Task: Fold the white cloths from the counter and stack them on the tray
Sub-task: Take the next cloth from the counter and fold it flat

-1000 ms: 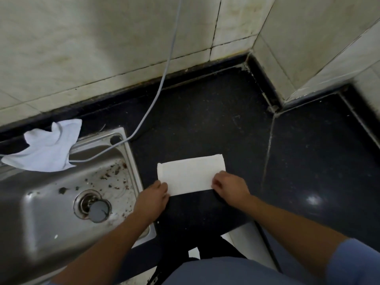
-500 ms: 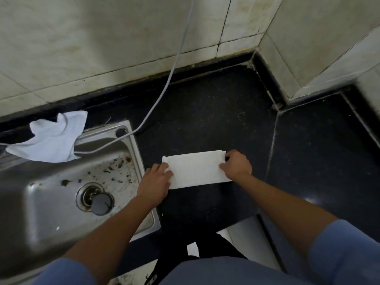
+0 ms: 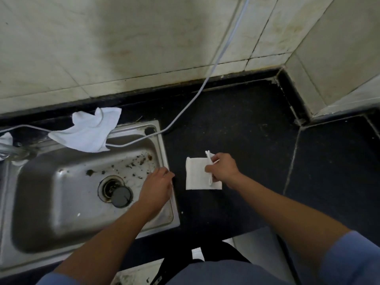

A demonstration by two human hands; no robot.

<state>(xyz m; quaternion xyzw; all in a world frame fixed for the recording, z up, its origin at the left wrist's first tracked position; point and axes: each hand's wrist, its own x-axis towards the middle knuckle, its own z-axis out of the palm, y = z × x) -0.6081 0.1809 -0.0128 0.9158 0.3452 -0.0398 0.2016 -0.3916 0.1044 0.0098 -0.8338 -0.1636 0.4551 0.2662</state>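
1. My right hand (image 3: 221, 170) pinches the lifted right end of the folded white cloth (image 3: 196, 177), which lies on the black counter (image 3: 236, 124) just beside the right rim of the sink (image 3: 41, 202).
2. My left hand (image 3: 157, 187) hangs over that rim, fingers relaxed, holding nothing.
3. A crumpled white cloth (image 3: 88, 130) drapes over the sink's back rim.

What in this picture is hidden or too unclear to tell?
- Tray: not anywhere in the head view, so no stack shows.
- Folded cloth: the right hand pinches and covers its right edge; layers there cannot be counted.
- White scrap at the left edge: cut off by the frame; maybe another cloth.
- Left hand: fingertips blurred at the sink rim; contact unclear.
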